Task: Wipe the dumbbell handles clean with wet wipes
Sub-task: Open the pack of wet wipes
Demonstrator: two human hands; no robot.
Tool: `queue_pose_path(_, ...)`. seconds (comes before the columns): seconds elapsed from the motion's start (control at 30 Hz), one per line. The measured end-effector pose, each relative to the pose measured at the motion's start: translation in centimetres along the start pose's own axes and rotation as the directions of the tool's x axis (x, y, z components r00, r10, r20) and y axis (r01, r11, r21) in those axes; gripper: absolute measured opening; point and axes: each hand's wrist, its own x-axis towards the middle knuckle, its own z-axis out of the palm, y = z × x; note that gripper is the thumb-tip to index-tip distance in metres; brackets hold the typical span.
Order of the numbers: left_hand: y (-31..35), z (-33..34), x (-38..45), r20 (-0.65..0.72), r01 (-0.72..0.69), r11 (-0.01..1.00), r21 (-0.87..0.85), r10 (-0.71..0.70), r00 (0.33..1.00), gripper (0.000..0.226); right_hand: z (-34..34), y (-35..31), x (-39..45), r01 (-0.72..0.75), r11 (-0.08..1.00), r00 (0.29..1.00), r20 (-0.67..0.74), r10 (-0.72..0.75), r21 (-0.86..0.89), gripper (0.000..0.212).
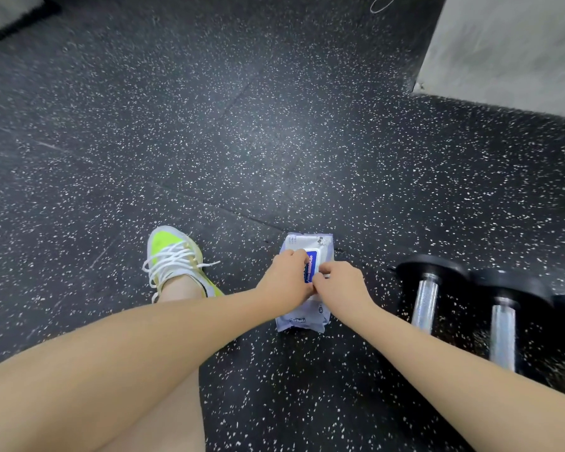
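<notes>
A pale purple wet wipes pack (307, 316) with a blue lid label lies on the speckled black floor. My left hand (286, 278) rests on the pack's left side with its fingers curled over the lid. My right hand (338, 283) pinches at the lid's right edge with curled fingers. To the right lie black dumbbells with silver handles, the nearest dumbbell (426, 293) beside a second dumbbell (503, 327); a third one is cut off by the frame edge.
My left foot in a white and neon-yellow sneaker (173, 259) stands left of the pack, with my bare leg in the lower left. A grey wall base (503, 53) rises at the upper right. Open rubber floor (242, 125) stretches ahead.
</notes>
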Motion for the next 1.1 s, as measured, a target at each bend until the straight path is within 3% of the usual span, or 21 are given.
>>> queue_pose_path(0.17, 0.4, -0.3, -0.1, -0.055, 0.075, 0.993, -0.091, -0.080, 0.995, 0.022, 0.7, -0.5, -0.2, 0.028, 0.996, 0.999, -0.032, -0.031, -0.079, 0.035)
queue_pose_path(0.33, 0.9, -0.3, -0.3, -0.071, 0.164, 0.972, -0.166, -0.178, 0.982, 0.014, 0.4, -0.5, -0.6, 0.026, 0.998, 0.999, -0.037, -0.025, 0.048, 0.023)
queue_pose_path(0.47, 1.2, -0.2, -0.1, -0.084, 0.245, 0.941, -0.234, -0.271, 0.959, 0.017, -0.3, -0.4, -0.3, -0.029, 0.992, 1.000, -0.007, 0.030, 0.125, 0.028)
queue_pose_path(0.63, 1.9, -0.3, 0.3, -0.077, 0.323, 0.914, -0.247, -0.351, 0.933, 0.019, 0.1, -0.3, -0.3, -0.050, 0.995, 0.998, 0.029, 0.048, 0.089, 0.027)
queue_pose_path(0.77, 2.1, -0.3, 0.5, -0.069, 0.374, 0.887, -0.271, -0.406, 0.911, 0.019, 0.2, -0.2, 0.0, -0.055, 0.991, 0.998, 0.032, 0.052, 0.122, 0.042)
queue_pose_path(0.93, 1.8, -0.8, 0.7, -0.063, 0.375, 0.871, -0.317, -0.414, 0.908, 0.023, 0.2, -0.1, 0.0, -0.032, 0.998, 0.999, 0.031, 0.030, 0.055, 0.038)
queue_pose_path(1.1, 0.3, -2.4, 0.6, -0.088, 0.395, 0.823, -0.407, -0.466, 0.880, 0.013, 0.4, 0.7, -0.1, 0.037, 0.999, 0.999, 0.027, -0.037, -0.036, 0.039)
